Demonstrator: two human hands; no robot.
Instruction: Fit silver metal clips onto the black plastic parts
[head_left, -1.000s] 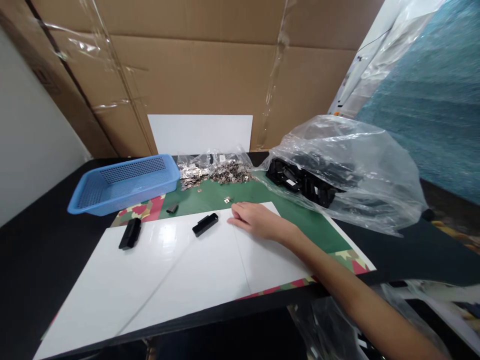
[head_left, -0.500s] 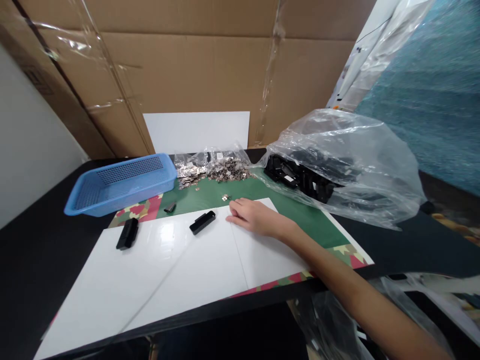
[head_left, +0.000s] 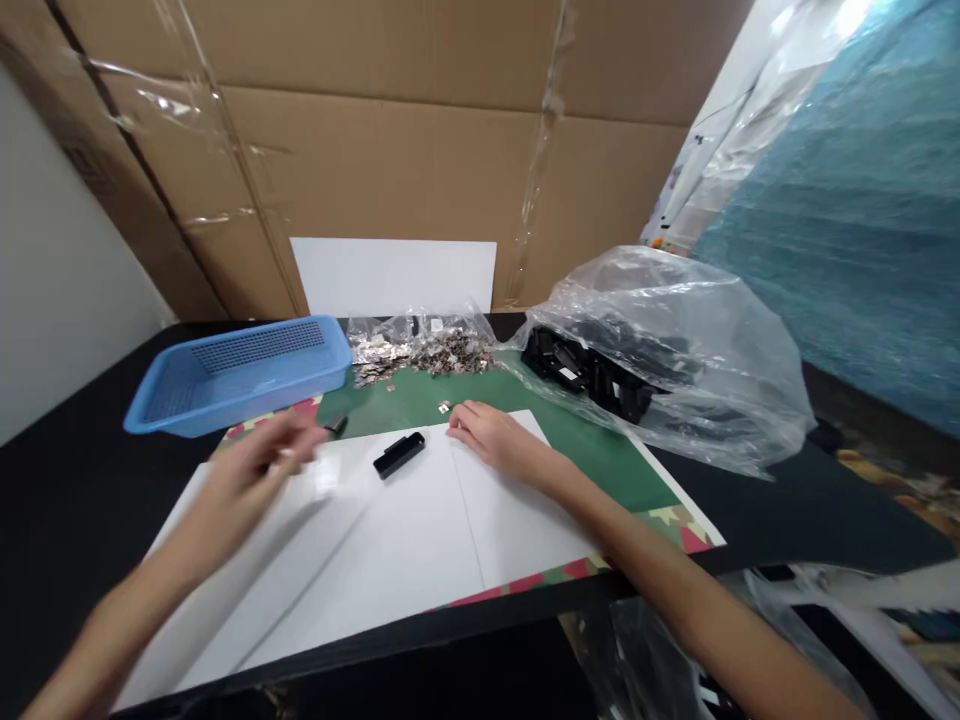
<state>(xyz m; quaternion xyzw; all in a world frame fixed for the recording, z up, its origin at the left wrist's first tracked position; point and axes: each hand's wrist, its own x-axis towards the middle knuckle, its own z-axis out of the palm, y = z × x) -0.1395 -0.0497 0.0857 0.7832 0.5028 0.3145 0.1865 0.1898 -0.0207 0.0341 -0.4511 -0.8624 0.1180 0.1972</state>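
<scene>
My left hand (head_left: 259,475) is smeared by motion over the left part of the white board (head_left: 405,540); what its fingers do does not show clearly. The spot where a second black plastic part lay is hidden behind it. My right hand (head_left: 491,438) rests at the board's far edge with fingers curled together; anything between the fingertips is hidden. Small shiny metal pieces (head_left: 444,407) lie just beyond those fingertips on the green mat (head_left: 416,395). A black oblong plastic part (head_left: 399,455) sits on the board between my hands. A small dark object (head_left: 337,425) lies near my left fingers.
A blue plastic basket (head_left: 240,375) stands at the back left. Beside it, heaps of small metal pieces (head_left: 454,352) spill from clear bags. A large clear bag (head_left: 675,350) holding black plastic parts (head_left: 589,375) lies at the right. Cardboard (head_left: 375,170) walls the back.
My left hand has come in from the lower left over the board, covering the left black part's spot. My right hand stays at the board's far edge. The view has shifted slightly.
</scene>
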